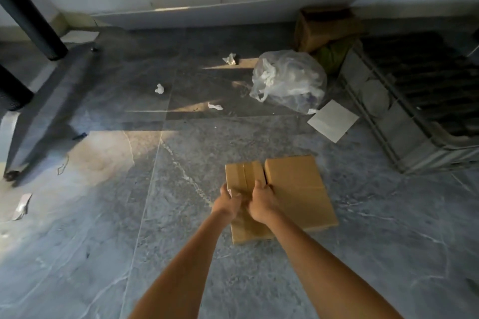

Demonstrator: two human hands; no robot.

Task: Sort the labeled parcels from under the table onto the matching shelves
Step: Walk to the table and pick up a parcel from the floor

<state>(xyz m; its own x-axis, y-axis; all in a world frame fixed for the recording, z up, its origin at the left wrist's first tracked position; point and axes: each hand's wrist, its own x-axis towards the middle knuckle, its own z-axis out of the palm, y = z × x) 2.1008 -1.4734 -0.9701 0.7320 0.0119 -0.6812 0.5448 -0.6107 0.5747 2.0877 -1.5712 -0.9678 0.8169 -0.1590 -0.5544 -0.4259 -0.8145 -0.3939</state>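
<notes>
My left hand (229, 199) and right hand (261, 198) both clasp the narrower parcel (245, 176) lying flat on the floor (103, 241) — long axis running away from me — with the wider parcel (298, 189) touching its right side.

left hand (227, 202) and right hand (261, 204): fingertips hidden against narrow parcel (245, 179) | parcel labels: not visible | grey crate (404, 122): cut by right edge | table leg (28, 15): top cropped

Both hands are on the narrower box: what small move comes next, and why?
Probably lift the narrower box straight up: the left hand and right hand already grip its two sides, and it lies on the floor close beside the wider box.
</notes>
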